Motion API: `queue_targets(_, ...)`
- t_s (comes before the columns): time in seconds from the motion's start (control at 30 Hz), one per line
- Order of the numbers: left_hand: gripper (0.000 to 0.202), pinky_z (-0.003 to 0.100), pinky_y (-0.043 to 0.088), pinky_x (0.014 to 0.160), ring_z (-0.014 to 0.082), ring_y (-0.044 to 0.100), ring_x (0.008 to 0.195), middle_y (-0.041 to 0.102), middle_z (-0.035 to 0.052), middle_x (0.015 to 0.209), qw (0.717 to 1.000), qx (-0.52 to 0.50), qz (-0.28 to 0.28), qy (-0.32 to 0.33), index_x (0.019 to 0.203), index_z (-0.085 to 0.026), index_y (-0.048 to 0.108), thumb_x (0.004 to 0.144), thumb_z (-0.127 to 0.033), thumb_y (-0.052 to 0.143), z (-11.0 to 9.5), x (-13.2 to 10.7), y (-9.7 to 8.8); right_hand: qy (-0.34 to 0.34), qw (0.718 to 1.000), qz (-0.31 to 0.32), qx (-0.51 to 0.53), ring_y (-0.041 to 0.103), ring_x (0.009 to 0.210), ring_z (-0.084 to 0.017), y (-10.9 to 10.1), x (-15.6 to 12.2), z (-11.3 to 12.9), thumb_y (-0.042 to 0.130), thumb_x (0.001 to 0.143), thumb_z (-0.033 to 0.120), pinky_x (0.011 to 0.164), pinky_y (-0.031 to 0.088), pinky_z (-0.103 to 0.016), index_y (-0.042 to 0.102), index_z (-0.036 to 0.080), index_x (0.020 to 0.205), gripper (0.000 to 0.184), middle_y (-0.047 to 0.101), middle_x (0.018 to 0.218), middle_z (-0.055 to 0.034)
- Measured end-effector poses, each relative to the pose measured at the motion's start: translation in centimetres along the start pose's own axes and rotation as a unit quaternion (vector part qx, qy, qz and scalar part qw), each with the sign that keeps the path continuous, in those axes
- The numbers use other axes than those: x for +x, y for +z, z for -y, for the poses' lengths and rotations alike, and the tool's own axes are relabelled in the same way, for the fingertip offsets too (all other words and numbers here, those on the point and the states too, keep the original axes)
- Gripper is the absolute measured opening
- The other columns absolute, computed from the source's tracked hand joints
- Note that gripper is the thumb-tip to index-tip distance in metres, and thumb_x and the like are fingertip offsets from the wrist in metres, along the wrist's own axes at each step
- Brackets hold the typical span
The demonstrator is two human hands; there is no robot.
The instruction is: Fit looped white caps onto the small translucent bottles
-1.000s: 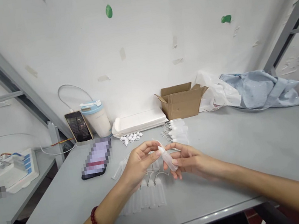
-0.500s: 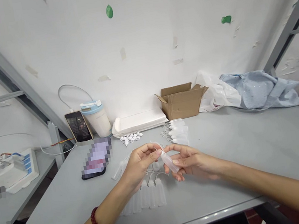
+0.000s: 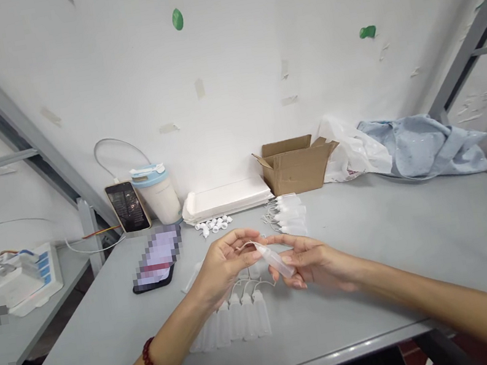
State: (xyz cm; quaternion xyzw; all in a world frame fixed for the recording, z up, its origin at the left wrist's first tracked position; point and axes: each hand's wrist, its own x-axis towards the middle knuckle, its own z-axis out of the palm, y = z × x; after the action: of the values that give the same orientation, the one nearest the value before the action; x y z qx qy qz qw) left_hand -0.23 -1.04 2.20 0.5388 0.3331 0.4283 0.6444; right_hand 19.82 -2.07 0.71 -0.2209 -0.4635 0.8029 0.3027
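Note:
My right hand (image 3: pixel 307 259) grips a small clear plastic bottle (image 3: pixel 277 260), tilted with its tip toward the left. My left hand (image 3: pixel 225 262) pinches at the bottle's tip, where a thin white loop or cap tether shows; what the fingers hold is too small to name. Both hands hover just above the grey table (image 3: pixel 378 259). Under them lies a row of several similar clear bottles (image 3: pixel 241 319). Another group of bottles (image 3: pixel 288 212) lies farther back, with small white caps (image 3: pixel 213 225) to its left.
At the back stand an open cardboard box (image 3: pixel 294 164), white trays (image 3: pixel 225 198), a lidded white cup (image 3: pixel 156 191), a propped phone (image 3: pixel 127 206), a plastic bag (image 3: pixel 350 152) and blue cloth (image 3: pixel 424 146). A second phone (image 3: pixel 157 259) lies flat at left. A power strip (image 3: pixel 21 279) sits on a side table.
The bottle has tilted flatter in my right hand, and my left fingers have shifted slightly at its tip. Both hands stay in place over the table.

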Motion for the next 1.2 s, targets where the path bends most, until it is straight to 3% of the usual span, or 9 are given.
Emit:
queue_targets(0.17,0.015,0.026,0.04,0.079,0.0126,0.055,0.078,0.062,0.0017,0.076,0.999,0.044,0.028,-0.014,0.088,-0.014,0.064,0.078,-0.025,0.064,0.0,-0.1,0.3,-0.006,1.0,-0.013,-0.019,0.043,0.052,-0.009,0.1,0.0,0.3,0.059,0.081,0.026,0.055,0.028,-0.026,0.042,0.019,0.119,0.042,0.062,0.082,-0.0055)
queue_targets(0.3,0.02,0.029,0.041,0.074,0.0141,0.054,0.074,0.06,0.0032,0.075,0.995,0.09,0.028,-0.027,0.082,-0.012,0.064,0.081,-0.031,0.06,0.3,0.0,0.3,-0.009,0.999,-0.019,-0.029,0.043,0.052,-0.009,0.0,0.0,0.3,0.059,0.081,0.028,0.055,0.027,-0.026,0.04,0.02,0.119,0.043,0.062,0.08,-0.0045)
queue_targets(0.67,0.022,0.024,0.04,0.073,0.012,0.053,0.075,0.059,-0.0002,0.077,0.989,0.125,0.079,-0.004,0.099,-0.018,0.064,0.08,-0.029,0.062,0.1,0.0,-0.5,0.01,0.999,-0.044,-0.017,0.038,0.049,-0.008,0.2,-0.2,0.6,0.058,0.08,0.026,0.053,0.024,-0.026,0.041,0.021,0.113,0.037,0.061,0.078,-0.0045)
queue_targets(0.77,0.022,0.025,0.041,0.073,0.0125,0.054,0.074,0.06,0.0008,0.079,0.987,0.15,0.062,-0.008,0.096,-0.017,0.064,0.081,-0.032,0.059,0.0,-0.1,-0.2,0.007,0.999,-0.048,-0.024,0.036,0.049,-0.007,0.3,-0.2,0.7,0.057,0.081,0.026,0.052,0.023,-0.026,0.04,0.021,0.111,0.035,0.06,0.077,-0.0039)
queue_targets(0.93,0.025,0.026,0.043,0.065,0.0132,0.053,0.065,0.057,0.0005,0.065,0.975,0.222,0.004,0.0,0.081,-0.013,0.063,0.08,-0.038,0.057,-0.1,-0.1,0.5,0.008,0.998,-0.054,-0.036,0.033,0.048,-0.007,0.1,-0.2,0.5,0.054,0.082,0.026,0.051,0.021,-0.026,0.04,0.022,0.11,0.031,0.059,0.075,-0.0022)
queue_targets(1.2,0.02,0.024,0.043,0.064,0.0125,0.052,0.069,0.058,0.0024,0.082,0.975,0.211,0.06,0.015,0.092,-0.015,0.061,0.077,-0.028,0.06,0.0,0.0,0.1,0.027,0.997,-0.068,-0.026,0.03,0.046,-0.007,0.1,-0.2,0.5,0.058,0.079,0.03,0.051,0.021,-0.025,0.038,0.024,0.108,0.036,0.056,0.069,0.0004)
